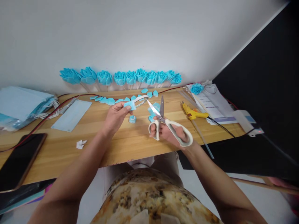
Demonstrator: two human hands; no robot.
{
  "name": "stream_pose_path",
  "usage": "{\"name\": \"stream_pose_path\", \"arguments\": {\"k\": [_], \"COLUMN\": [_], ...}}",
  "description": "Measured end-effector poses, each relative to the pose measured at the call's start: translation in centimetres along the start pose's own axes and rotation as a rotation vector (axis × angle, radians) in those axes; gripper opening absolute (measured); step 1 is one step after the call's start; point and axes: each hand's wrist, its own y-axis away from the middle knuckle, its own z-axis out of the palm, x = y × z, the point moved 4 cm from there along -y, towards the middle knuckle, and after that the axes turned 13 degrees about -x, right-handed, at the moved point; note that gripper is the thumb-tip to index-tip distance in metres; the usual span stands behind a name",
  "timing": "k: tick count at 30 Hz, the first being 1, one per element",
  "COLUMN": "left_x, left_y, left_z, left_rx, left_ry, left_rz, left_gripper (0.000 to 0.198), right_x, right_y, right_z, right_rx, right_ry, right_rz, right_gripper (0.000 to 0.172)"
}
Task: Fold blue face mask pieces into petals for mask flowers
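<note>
My left hand [115,116] pinches a small folded blue piece of mask fabric [130,105] with a white strip [141,99] trailing to the right. My right hand [169,133] grips white-handled scissors [167,123], their blades open and pointing up-left toward the blue piece, the tip close to the strip. Both hands hover above the wooden table [70,146]. Several small blue cut pieces [109,101] lie on the table behind and between my hands.
A row of blue fabric flowers [120,77] leans on the wall. A flat blue mask [72,114], a mask stack [21,105] and a phone [18,160] lie left. A yellow glue gun [193,113], papers [215,105] and sticks lie right.
</note>
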Motion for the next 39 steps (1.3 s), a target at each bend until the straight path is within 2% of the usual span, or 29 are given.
{"name": "stream_pose_path", "arguments": {"k": [5, 8, 16, 22, 25, 30, 39], "left_x": [0.0, -0.2, -0.4, -0.4, -0.6, -0.7, -0.6], "left_y": [-0.1, 0.0, 0.0, 0.3, 0.4, 0.5, 0.7], "left_z": [-0.4, -0.4, 0.1, 0.3, 0.5, 0.8, 0.9], "left_rx": [0.015, 0.017, -0.012, -0.071, -0.079, -0.084, -0.137], "left_ry": [-0.036, -0.029, -0.004, -0.042, -0.029, -0.009, -0.038], "left_rz": [0.012, -0.005, -0.037, -0.048, -0.062, -0.067, -0.043], "left_gripper": [0.029, 0.028, 0.028, 0.029, 0.029, 0.030, 0.023], "right_x": [-1.2, -1.8, -1.1, 0.1, 0.6, 1.3, 2.0], "right_y": [0.8, 1.2, 1.1, -0.1, -1.0, -2.2, -3.6], "right_z": [-2.4, -2.9, -2.4, 0.1, 1.1, 1.4, 1.4], "right_rx": [0.216, 0.245, 0.124, -0.049, -0.092, -0.079, 0.003], "right_ry": [0.058, 0.060, 0.011, -0.117, -0.169, -0.252, -0.331], "right_rz": [0.059, 0.071, 0.090, 0.098, 0.103, 0.092, 0.043], "right_gripper": [0.060, 0.054, 0.050, 0.061, 0.067, 0.063, 0.069]}}
